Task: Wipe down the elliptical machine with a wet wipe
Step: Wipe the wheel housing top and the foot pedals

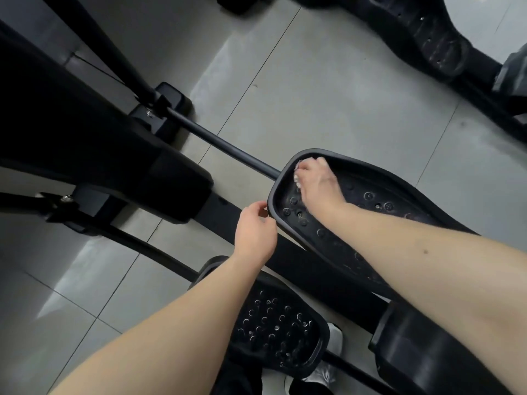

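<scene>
A black elliptical machine fills the view. Its far foot pedal (370,195) is a studded black tray with a raised rim. My right hand (316,181) lies inside the pedal's front end and presses a white wet wipe (299,169) against the surface; only small bits of the wipe show under the fingers. My left hand (256,232) grips the pedal's near rim with curled fingers. The second pedal (273,323) sits lower, beneath my left forearm.
The machine's black body (85,138) and its rails (222,143) lie to the left on a grey tiled floor (328,95). Another black machine (427,38) stands at the top right. My white shoe (333,340) shows under the near pedal.
</scene>
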Demonstrator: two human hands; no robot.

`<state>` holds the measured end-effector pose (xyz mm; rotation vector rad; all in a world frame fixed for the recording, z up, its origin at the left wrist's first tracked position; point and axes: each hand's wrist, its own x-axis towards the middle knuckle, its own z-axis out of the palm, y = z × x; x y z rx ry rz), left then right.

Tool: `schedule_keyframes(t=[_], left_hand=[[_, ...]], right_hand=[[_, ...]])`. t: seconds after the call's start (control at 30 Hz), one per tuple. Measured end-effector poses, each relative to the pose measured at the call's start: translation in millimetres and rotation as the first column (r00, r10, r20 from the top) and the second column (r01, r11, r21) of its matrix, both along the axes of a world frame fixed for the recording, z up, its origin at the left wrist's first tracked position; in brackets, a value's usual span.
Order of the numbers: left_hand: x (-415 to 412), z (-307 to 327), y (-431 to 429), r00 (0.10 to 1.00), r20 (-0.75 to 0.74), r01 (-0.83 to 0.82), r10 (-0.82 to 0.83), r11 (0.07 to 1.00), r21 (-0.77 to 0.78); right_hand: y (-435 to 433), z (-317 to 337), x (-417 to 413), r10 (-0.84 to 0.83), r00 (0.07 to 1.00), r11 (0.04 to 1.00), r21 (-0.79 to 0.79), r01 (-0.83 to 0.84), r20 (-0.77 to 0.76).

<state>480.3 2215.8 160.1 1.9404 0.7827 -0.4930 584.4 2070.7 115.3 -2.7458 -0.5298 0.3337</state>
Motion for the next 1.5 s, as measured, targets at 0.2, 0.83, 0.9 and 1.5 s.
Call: schedule_keyframes(t=[0.2, 0.83, 0.9, 1.5], left_hand=[[0, -4, 2, 1.000, -0.011, 0.015, -0.014, 1.000, 0.011], [4, 3, -9, 0.999, -0.050, -0.019, 0.020, 1.000, 0.025], [4, 3, -9, 0.999, -0.049, -0.011, 0.013, 0.999, 0.030], [4, 17, -19, 1.000, -0.021, 0.024, -0.021, 0.994, 0.107]], right_hand=[[-22, 2, -11, 0.227, 0.974, 0.972, 0.069, -0.226, -0.016], [-35, 20, -21, -0.060, 0.996, 0.995, -0.088, 0.054, -0.068], [-33, 18, -41, 0.165, 0.973, 0.984, -0.032, -0.173, -0.160], [-68, 60, -54, 0.172, 0.977, 0.913, -0.352, -0.205, -0.124]])
